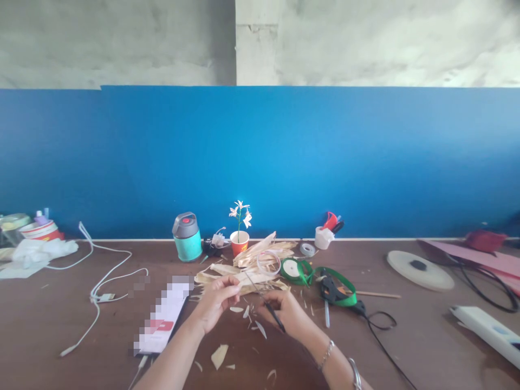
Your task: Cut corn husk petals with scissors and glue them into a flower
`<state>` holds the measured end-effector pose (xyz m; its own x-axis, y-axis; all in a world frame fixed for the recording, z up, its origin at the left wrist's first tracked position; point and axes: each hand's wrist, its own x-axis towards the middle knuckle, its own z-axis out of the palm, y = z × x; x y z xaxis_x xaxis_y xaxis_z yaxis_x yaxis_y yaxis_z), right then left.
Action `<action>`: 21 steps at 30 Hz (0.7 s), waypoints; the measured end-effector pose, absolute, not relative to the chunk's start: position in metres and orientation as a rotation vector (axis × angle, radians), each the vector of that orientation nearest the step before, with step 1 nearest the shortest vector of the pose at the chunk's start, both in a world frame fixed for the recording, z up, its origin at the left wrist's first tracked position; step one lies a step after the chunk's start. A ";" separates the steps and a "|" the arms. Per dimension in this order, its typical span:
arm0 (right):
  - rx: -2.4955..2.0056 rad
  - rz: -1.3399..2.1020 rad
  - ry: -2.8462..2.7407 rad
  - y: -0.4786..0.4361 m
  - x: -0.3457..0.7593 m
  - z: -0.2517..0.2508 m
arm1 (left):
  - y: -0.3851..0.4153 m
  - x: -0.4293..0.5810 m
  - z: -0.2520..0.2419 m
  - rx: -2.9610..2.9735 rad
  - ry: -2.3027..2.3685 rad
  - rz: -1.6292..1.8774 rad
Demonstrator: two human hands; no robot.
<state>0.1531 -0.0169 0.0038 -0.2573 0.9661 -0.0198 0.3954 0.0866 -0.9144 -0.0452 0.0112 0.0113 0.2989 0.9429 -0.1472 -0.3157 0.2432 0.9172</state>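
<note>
My left hand pinches a small pale piece of corn husk at its fingertips, mostly hidden by the fingers. My right hand is closed round black-handled scissors, their thin blades pointing up and left towards the left hand's fingers. Just beyond both hands lies a heap of dried corn husks. Cut scraps are scattered on the table below and between the hands. Behind the husks, a paper cup holds a green stem with pale flowers.
A phone lies left of my left arm. Green ribbon and a black glue gun with its cable sit to the right. A teal flask, a white cup of tools and a round lid stand farther back.
</note>
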 end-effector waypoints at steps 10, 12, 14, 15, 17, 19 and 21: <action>-1.796 0.428 -1.942 -0.006 0.180 0.002 | 0.011 -0.045 0.015 1.388 1.167 0.838; -1.826 0.397 -1.966 -0.006 0.180 0.005 | 0.011 -0.046 0.012 1.524 1.187 0.775; -1.832 0.374 -1.982 -0.007 0.180 0.006 | 0.011 -0.047 0.007 1.637 1.187 0.711; -1.823 0.364 -1.992 -0.008 0.179 0.007 | 0.011 -0.047 0.004 1.670 1.191 0.685; -1.789 0.347 -2.018 -0.009 0.178 0.009 | 0.013 -0.047 0.001 1.711 1.204 0.689; -1.739 0.341 -2.050 -0.010 0.177 0.010 | 0.015 -0.047 0.000 1.735 1.226 0.758; -1.694 0.344 -2.081 -0.011 0.177 0.011 | 0.018 -0.049 0.001 1.721 1.259 0.829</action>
<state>0.1773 -0.0115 0.0111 -0.1591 0.9719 0.1733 0.8646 0.2219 -0.4507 -0.0486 0.0177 0.0006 0.2804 0.9592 0.0369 0.4131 -0.1553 0.8974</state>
